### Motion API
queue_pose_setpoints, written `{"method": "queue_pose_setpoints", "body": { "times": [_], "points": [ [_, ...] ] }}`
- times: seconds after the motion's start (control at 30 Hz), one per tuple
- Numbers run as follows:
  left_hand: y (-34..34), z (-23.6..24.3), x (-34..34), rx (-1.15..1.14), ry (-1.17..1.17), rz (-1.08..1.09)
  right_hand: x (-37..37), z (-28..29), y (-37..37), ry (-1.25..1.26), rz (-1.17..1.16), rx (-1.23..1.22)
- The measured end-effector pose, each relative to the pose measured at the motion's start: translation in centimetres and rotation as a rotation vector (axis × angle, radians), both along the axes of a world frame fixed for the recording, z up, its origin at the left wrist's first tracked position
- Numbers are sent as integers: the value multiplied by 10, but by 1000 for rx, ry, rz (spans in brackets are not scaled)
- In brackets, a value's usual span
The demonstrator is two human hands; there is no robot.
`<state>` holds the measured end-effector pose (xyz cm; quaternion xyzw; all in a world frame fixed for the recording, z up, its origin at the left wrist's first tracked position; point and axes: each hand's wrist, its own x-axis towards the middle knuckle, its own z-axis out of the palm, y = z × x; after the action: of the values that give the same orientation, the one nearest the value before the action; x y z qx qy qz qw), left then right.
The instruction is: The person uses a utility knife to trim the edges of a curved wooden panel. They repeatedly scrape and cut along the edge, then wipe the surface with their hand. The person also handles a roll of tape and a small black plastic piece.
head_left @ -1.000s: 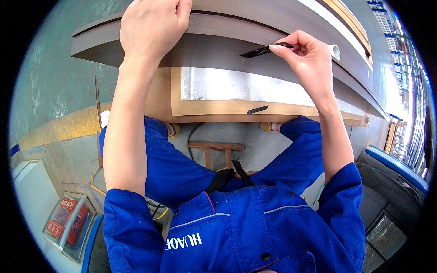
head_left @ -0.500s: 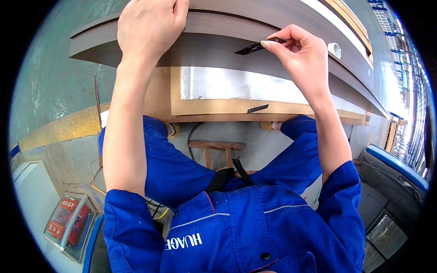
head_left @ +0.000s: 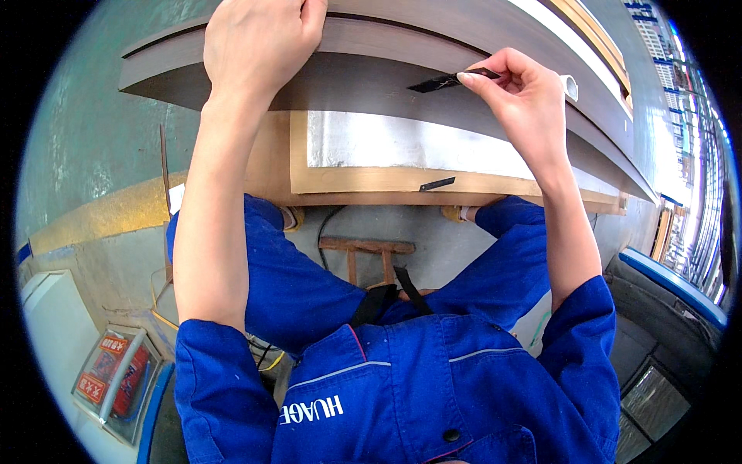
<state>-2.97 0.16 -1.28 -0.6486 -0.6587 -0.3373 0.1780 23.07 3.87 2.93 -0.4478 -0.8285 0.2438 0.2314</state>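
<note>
The person wears a bright blue jacket, its sleeves ending around the elbows; left hand and right hand are bare. Pale piping crosses the chest — white lettering at left, a round dark button near. Blue trousers, black straps at the waist — and yellowish footwear.

Floor: worn green-painted floor, scuffed yellow painted stripe, then bare grey concrete
Lower left: white box-shaped cabinet with a clear front, red items inside
Far right: blue-and-silver metal racking, indistinct
Light: bright white glare around the racking
</note>
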Motion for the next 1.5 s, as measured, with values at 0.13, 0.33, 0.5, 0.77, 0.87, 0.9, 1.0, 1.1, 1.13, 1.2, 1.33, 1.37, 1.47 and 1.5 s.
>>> {"method": "queue_pose_setpoints", "body": {
  "times": [0.13,0.33,0.5,0.77,0.87,0.9,1.0,1.1,1.13,1.2,1.33,1.37,1.47,1.5],
  "points": [
    [1,0,1,18,7,7,-1,-1,-2,16,-15,6],
    [-1,0,0,13,-14,-12,-3,-2,-3,20,1,26],
    [0,1,2,13,4,5,-1,-1,-4,31,-26,-3],
    [-4,1,-3,-207,5,-11,-8,-5,-5,58,-3,-2],
    [-1,-4,-8,-154,54,33,-7,-3,-5,83,36,-33],
    [0,-5,-10,-170,41,28,-5,-2,-6,95,62,-63],
    [-1,-3,-7,-143,15,-94,5,-3,-11,43,188,-76],
    [-9,6,5,-93,106,-393,23,-13,-25,-24,273,-86],
    [-12,7,15,-102,109,-429,30,-20,-31,-40,282,-115],
    [-14,7,32,-97,97,-419,46,-38,-50,-71,348,-44],
    [-8,-10,57,-123,96,-301,75,-87,-86,-44,369,-223],
    [5,-15,52,32,314,-287,78,-100,-93,-32,367,-256],
    [16,-25,44,146,488,-310,90,-118,-112,-35,439,-225],
    [18,-26,42,130,464,-333,93,-119,-118,45,484,-290]
  ]
}}
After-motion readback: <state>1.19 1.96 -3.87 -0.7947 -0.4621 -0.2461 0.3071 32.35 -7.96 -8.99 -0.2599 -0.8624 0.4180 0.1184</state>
